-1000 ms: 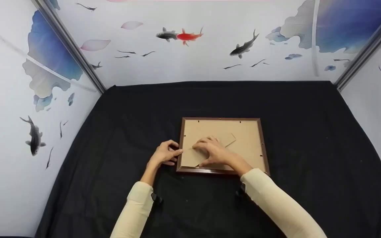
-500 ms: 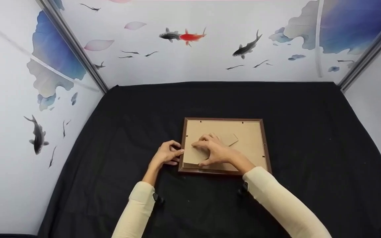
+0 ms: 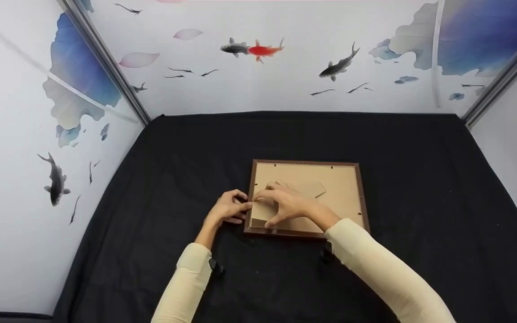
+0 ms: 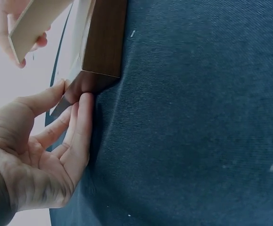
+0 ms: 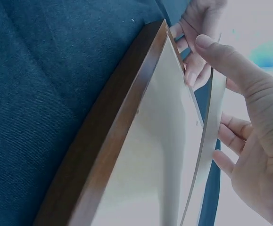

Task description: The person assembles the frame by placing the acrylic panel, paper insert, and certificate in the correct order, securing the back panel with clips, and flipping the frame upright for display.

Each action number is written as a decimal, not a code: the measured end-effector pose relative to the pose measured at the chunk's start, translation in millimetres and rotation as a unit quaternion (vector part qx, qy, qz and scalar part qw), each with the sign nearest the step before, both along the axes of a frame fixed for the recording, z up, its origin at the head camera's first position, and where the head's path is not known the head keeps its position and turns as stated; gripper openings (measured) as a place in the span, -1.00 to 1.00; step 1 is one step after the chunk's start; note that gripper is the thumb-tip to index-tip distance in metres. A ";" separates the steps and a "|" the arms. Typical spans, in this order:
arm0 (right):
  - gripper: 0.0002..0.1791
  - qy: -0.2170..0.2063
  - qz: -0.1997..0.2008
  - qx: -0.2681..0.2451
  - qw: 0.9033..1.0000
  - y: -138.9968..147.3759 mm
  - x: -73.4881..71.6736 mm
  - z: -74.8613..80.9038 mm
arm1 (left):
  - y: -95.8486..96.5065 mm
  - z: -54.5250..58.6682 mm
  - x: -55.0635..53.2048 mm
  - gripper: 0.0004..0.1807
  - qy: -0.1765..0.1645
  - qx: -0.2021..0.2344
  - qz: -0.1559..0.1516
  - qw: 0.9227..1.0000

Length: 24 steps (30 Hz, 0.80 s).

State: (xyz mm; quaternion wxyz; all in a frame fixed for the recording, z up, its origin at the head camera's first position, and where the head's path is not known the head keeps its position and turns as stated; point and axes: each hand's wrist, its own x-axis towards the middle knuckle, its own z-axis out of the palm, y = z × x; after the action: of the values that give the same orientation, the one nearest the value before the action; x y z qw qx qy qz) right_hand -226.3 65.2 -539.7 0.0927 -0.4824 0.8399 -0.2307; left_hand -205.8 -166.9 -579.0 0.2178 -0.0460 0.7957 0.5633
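A brown wooden picture frame (image 3: 285, 232) lies face down on the black cloth, its tan backing board (image 3: 341, 190) upward. From the board rises a flat stand leg (image 3: 311, 188); its free end is lifted, plain in the left wrist view as a raised stand leg (image 4: 35, 26). My right hand (image 3: 287, 205) grips this leg over the left part of the board, thumb on one face and fingers on the other in the right wrist view. At the frame's left side, my left hand (image 3: 228, 209) pinches the wooden edge (image 4: 95, 61), thumb on top and fingers against the outer side.
Small black tabs (image 3: 331, 167) sit along the frame's inner edge. Black cloth (image 3: 186, 157) covers the table all around. White panels (image 3: 285, 89) with painted fish enclose the back and sides, joined by metal posts (image 3: 130, 92).
My right hand has lifted the stand leg's free end and moved slightly left over the board. My left hand keeps its hold on the frame. The head view has shifted a little.
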 end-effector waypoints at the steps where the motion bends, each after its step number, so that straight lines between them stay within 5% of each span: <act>1: -0.18 0.003 0.003 0.001 1.000 -0.8 0.0 0.4 | -0.1 0.6 -1.6 -0.56 -0.005 -0.001 -0.003 1.000; 4: -0.20 0.007 0.003 0.002 1.000 -2.9 0.9 0.5 | -0.1 2.0 -9.4 -0.56 -0.008 -0.003 0.000 1.000; 12: -0.17 0.006 -0.003 -0.002 1.000 -3.3 6.0 -2.9 | 8.2 -4.4 -34.3 -0.46 0.053 -0.010 0.032 0.998; 24: -0.26 0.036 -0.002 -0.072 0.997 6.5 12.2 7.9 | 7.9 -10.0 -34.5 -0.42 0.065 0.003 0.015 0.998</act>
State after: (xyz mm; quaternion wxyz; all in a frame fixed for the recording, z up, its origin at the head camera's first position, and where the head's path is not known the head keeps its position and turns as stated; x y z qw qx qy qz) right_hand -214.1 71.7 -531.8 0.0265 -0.4940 0.8249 -0.2735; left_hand -240.3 -159.0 -588.9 0.1572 -0.0202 0.8055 0.5710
